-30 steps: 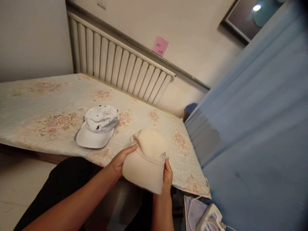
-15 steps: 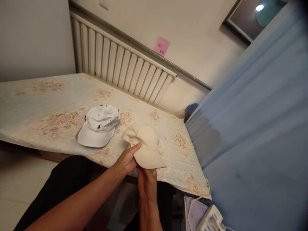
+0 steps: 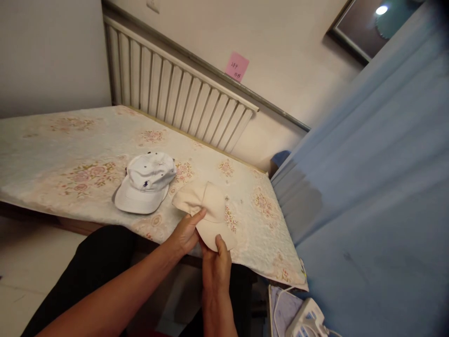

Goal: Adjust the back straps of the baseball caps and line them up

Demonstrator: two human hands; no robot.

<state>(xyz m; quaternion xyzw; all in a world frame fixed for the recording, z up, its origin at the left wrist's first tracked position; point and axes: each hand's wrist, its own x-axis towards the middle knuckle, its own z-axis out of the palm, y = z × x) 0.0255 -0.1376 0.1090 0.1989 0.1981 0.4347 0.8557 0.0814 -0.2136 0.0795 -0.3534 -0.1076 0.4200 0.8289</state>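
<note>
A beige baseball cap [image 3: 209,201] is in both my hands, above the near edge of the floral-covered bed. My left hand [image 3: 185,232] grips it at the side, thumb pressed where crown and brim meet; the fingers beneath are hidden. Around the brim's front edge closes my right hand [image 3: 216,260], its thumb on top and the fingers underneath. To the left a white baseball cap [image 3: 146,180] with a small dark embroidered logo lies on the bed, brim toward me, apart from both hands.
The bed's floral cover [image 3: 31,164] spreads to a white radiator [image 3: 168,89]. A blue curtain [image 3: 368,187] hangs on the right. At lower right, a white power strip [image 3: 307,318] with a cable lies beside the bed. A pink note [image 3: 237,66] is on the wall.
The beige cap has turned, its brim swinging leftward and narrowing in view. My right thumb has come up onto the top of the brim. The white cap stays put.
</note>
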